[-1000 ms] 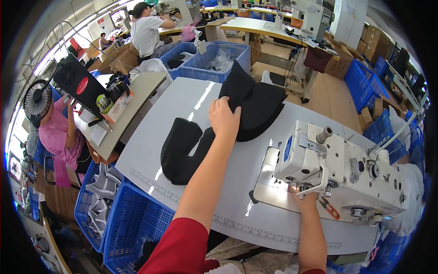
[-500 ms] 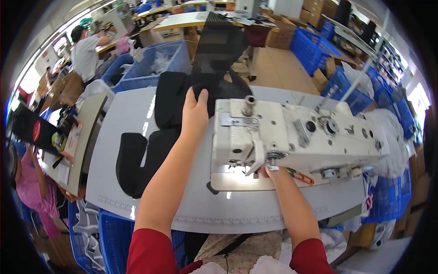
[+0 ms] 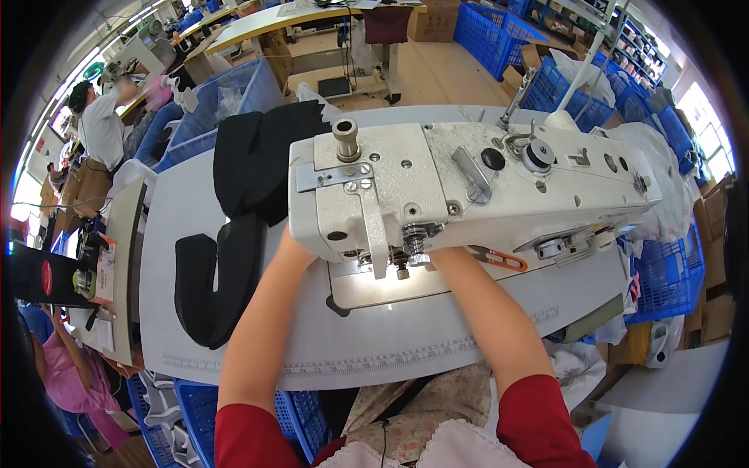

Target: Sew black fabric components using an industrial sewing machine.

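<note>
A cream-white sewing machine [image 3: 390, 210] stands on the grey sewing table [image 3: 390, 351], its head directly in front of me. My left hand [image 3: 298, 248] reaches behind the left end of the machine head, and its fingers are hidden there. Under the machine arm, to the right of the needle area, goes my right hand [image 3: 446, 259]; its fingers are also out of sight. Left of the machine lie black padded fabric pieces: an upper piece [image 3: 253, 168] beside the head, and a U-shaped piece [image 3: 204, 292] nearer me, touching it. Whether either hand holds fabric is hidden.
Orange-handled thread snips [image 3: 499, 260] lie by the machine's base. A ruler strip [image 3: 390, 360] runs along the table's near edge. Blue crates [image 3: 667, 269] stand at the right, and a blue bin [image 3: 226, 109] sits behind the table. A person in white [image 3: 101, 129] works at far left.
My left hand has come down and nearer, from the raised black mesh piece to behind the machine head. That mesh no longer stands up behind the machine. My view has shifted closer to the machine.
</note>
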